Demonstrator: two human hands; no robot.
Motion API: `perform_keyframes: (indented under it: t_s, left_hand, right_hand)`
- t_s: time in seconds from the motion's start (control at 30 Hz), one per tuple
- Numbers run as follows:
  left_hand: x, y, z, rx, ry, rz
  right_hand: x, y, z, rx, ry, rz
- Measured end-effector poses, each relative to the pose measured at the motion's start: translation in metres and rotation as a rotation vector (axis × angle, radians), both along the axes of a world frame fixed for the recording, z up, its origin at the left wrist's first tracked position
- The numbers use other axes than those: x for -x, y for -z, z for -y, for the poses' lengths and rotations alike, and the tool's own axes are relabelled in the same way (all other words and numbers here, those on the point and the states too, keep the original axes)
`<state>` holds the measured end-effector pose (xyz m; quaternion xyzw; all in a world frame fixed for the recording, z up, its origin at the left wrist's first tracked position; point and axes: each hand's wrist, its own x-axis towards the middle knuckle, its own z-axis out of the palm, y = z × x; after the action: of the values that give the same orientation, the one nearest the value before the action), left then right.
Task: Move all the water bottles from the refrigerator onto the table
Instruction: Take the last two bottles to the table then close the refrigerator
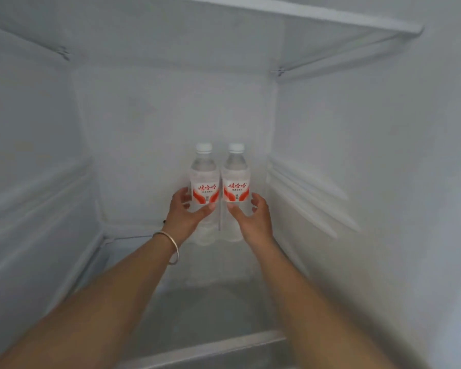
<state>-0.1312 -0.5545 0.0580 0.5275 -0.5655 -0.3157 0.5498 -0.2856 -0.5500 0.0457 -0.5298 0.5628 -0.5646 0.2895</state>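
Observation:
Two clear water bottles with white caps and red-and-white labels stand upright side by side at the back of a glass refrigerator shelf (171,310). My left hand (188,213) wraps around the lower half of the left bottle (205,177), thumb across its front. My right hand (253,217) wraps around the lower half of the right bottle (236,177) in the same way. Both bottles' bases still appear to rest on the shelf. A metal bangle (171,246) hangs on my left wrist.
The white refrigerator interior surrounds my arms: a left wall (32,169) and a right wall (370,169) with moulded shelf rails, a back wall (171,115), and an upper shelf (317,20) overhead. The shelf's front edge (210,347) lies below my forearms.

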Motion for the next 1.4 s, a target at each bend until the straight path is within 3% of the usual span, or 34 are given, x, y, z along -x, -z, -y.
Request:
perform_keyframes:
  t_s: [0.3,0.47,0.67,0.97,1.2,1.4]
  left_hand:
    - [0.015,0.013,0.040,0.067,0.218,-0.079]
    - [0.019,0.029,0.048,0.037,0.100,-0.177]
    - [0.011,-0.005,0.015,0.091,0.078,-0.190]
    - [0.009,-0.062,-0.109,0.135,0.047,-0.278]
    - [0.013,-0.018,-0.246,0.022,0.185,-0.313]
    - [0.022,0.046,-0.375,-0.082,0.406,-0.317]
  right_hand:
    - [0.004,0.013,0.050,0.016,-0.253,0.075]
    - [-0.006,0.015,0.049,0.031,-0.180,0.183]
    - [-0.012,-0.017,0.028,0.065,-0.272,0.206]
    - [-0.022,-0.073,-0.077,0.116,-0.272,0.122]
    - [-0.013,-0.036,-0.240,0.136,-0.160,0.159]
    - [0.001,0.038,-0.381,-0.048,-0.005,0.165]
